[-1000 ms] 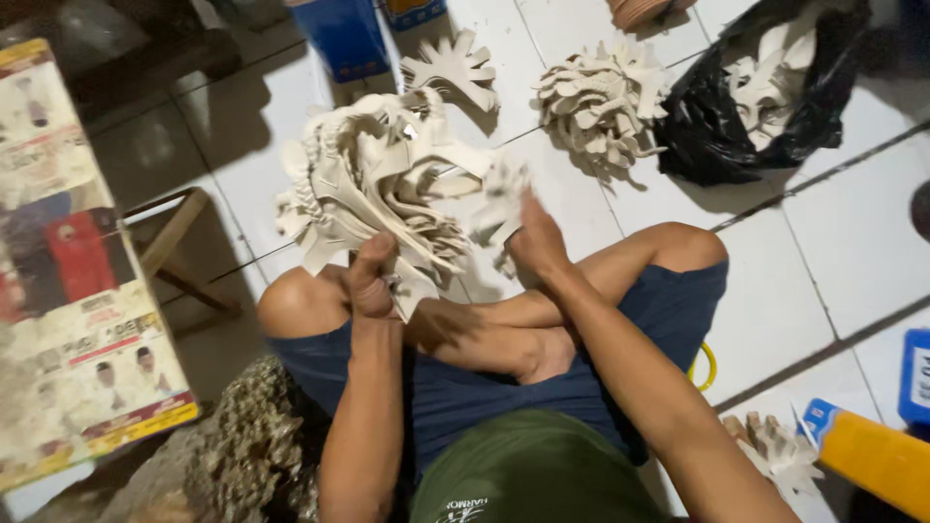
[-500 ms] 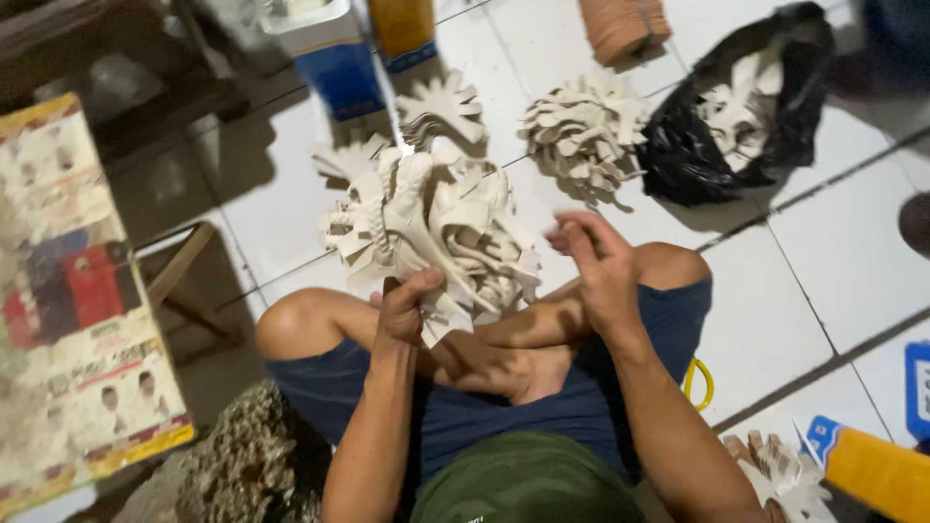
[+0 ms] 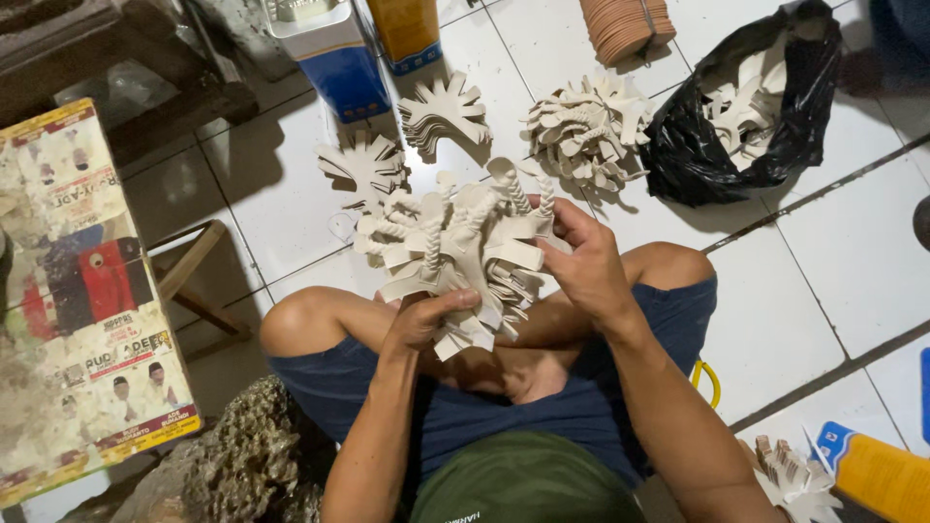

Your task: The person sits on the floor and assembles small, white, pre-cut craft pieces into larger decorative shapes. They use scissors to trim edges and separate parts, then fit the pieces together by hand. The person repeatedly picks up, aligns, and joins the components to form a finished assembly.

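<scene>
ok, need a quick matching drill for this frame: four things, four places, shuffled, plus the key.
Things
1. fringed cutout bundle
2. black plastic bag
3. printed cardboard box
4. yellow-and-blue bottle

Places
A. bottom right corner
B. held in both hands
C. left edge, beside a wooden stool
D. top right, holding more cutouts

Pairs: 1-B, 2-D, 3-C, 4-A

Matt beige card cutouts [image 3: 455, 247]; glossy white tile floor [image 3: 833, 261]; shiny black plastic bag [image 3: 765, 145]; rough grey rock [image 3: 232, 465].

Beige fringed cutout bundle [image 3: 455, 247], held upright
</scene>
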A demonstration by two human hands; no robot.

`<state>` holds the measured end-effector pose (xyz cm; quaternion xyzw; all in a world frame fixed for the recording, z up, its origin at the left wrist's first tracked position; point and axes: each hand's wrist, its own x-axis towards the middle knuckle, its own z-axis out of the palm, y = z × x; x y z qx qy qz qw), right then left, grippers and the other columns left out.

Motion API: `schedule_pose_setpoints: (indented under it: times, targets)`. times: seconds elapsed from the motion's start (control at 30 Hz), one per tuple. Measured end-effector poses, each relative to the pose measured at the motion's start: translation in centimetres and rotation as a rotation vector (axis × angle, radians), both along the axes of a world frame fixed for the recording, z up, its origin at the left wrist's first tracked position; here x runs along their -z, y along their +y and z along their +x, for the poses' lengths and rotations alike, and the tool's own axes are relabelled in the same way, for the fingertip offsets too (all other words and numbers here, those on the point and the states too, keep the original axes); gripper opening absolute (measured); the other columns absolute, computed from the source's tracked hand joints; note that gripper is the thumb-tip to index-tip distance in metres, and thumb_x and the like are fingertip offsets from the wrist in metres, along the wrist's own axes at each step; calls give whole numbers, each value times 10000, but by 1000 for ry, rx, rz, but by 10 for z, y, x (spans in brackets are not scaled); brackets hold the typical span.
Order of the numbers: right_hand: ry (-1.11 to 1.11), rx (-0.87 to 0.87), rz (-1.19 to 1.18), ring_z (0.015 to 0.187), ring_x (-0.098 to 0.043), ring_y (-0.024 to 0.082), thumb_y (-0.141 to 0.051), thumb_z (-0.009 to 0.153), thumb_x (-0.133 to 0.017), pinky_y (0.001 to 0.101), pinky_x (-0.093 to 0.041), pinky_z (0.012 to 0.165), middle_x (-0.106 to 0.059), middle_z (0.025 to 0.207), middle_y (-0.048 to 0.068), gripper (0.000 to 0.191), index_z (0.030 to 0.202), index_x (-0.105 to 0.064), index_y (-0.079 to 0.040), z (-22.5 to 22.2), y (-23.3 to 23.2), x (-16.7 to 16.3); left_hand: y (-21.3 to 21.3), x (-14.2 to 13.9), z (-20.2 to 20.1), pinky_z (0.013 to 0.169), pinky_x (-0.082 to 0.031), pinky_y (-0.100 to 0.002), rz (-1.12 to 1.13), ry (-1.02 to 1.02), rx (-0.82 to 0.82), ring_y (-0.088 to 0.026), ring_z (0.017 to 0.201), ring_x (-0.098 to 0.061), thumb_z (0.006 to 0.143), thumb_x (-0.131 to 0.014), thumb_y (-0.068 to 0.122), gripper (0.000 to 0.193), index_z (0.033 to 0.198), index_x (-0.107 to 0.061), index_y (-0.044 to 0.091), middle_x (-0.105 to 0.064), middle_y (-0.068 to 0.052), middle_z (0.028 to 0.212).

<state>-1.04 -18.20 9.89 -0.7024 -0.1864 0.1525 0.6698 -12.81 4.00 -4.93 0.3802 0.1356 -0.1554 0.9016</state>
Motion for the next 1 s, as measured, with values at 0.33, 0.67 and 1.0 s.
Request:
schedule_pose_setpoints:
  times: [0.33, 0.67, 1.0]
  targets:
    - [-76, 9, -117, 932, -611, 86, 29, 931, -740, 236, -526, 817, -694, 1056, 57, 337, 1263, -683, 25, 5, 0, -16, -1, 27, 2, 923, -566, -327, -113, -32, -132, -217, 990, -701, 818, -726, 85, 453, 1236, -654, -74, -724, -125, 1101]
    - [208, 99, 252, 862, -629, 64, -40, 983, -722, 201, -505, 751, -726, 1029, 43, 237, 1195, -656, 43, 9, -8, -2, -2, 0, -1, 834, -589, -328, -259, -47, -280, -215, 885, -710, 776, -731, 73, 527, 1268, -611, -74, -722, -129, 1037]
    - [270, 138, 278, 831, -601, 58, 27, 955, -696, 204, -498, 747, -694, 1003, 30, 224, 1174, -651, 16, 13, -18, -3, -4, -11, -2, 883, -580, -350, -270, -83, -190, -236, 948, -717, 803, -697, 18, 517, 1304, -609, -71, -737, -135, 1076]
